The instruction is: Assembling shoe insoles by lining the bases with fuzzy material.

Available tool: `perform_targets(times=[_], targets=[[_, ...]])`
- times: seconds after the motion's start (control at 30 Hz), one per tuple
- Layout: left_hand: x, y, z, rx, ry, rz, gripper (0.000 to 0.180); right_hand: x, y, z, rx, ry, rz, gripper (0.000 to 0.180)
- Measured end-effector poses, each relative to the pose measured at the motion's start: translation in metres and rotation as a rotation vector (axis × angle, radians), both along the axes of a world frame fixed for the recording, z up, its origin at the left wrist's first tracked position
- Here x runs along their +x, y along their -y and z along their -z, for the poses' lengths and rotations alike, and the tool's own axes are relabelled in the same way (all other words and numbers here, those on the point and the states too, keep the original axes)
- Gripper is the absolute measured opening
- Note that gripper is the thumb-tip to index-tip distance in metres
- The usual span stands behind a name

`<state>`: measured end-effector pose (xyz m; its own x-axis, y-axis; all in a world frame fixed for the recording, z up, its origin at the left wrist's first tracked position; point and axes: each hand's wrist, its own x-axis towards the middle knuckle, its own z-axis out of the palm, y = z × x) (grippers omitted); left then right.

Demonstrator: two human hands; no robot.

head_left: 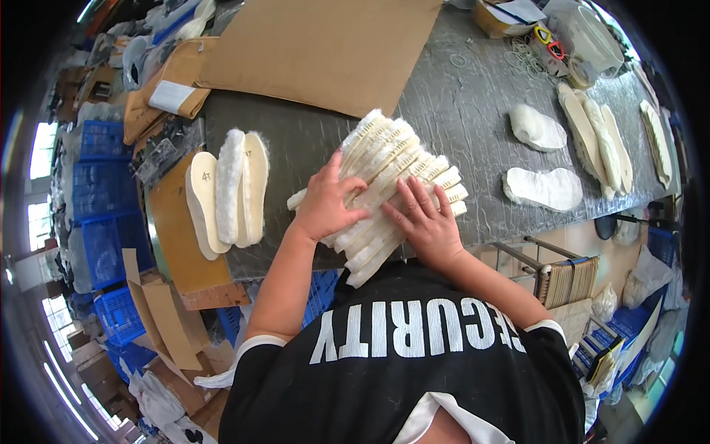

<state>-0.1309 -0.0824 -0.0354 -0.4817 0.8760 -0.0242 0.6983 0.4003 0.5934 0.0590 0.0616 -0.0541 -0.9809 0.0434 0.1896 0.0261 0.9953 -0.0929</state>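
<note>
One fanned stack of fleecy insoles [386, 153], too tight to count, at the bench [473, 96]'s near edge.
Left grip [327, 201] half-open, right grip [433, 226] spread flat, both touching the stack; three loose insoles [231, 189] left, two single insoles [543, 189] right, one cardboard sheet [318, 52] beyond.

2 hands [322, 207] [435, 231], 1 insole stk. [381, 159], 3 insoles [231, 191] L, 2 mid-R, 1 clr. tub [594, 43]
</note>
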Motion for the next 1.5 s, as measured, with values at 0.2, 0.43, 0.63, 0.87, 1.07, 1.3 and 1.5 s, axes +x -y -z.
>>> perform_targets(times=[0.2,0.43,0.63,0.87,1.07,1.3,1.5], targets=[[-0.001,0.003,0.004,0.009,-0.044,0.021,0.039,0.001,0.001,-0.001,-0.057,0.021,0.028,0.051],[0.007,0.000,-0.004,-0.064,-0.100,0.023,0.057,0.003,0.000,-0.001,-0.044,0.037,0.051,0.059],[0.012,-0.001,-0.003,-0.093,-0.176,0.038,0.067,0.002,0.000,-0.006,-0.011,0.089,0.049,0.055],[0.003,-0.009,-0.001,-0.021,0.207,-0.028,0.082,-0.018,-0.003,-0.011,0.176,-0.036,-0.058,0.055],[0.009,-0.025,0.001,-0.080,0.284,0.021,0.087,-0.055,-0.013,-0.020,0.288,0.219,-0.248,0.066],[-0.010,-0.046,0.029,0.068,0.653,0.059,0.090,-0.048,-0.033,-0.019,0.283,0.255,-0.227,0.060],[-0.042,-0.164,0.040,-0.189,0.808,0.134,0.046,-0.040,-0.061,-0.029,0.183,0.389,-0.102,0.064]])
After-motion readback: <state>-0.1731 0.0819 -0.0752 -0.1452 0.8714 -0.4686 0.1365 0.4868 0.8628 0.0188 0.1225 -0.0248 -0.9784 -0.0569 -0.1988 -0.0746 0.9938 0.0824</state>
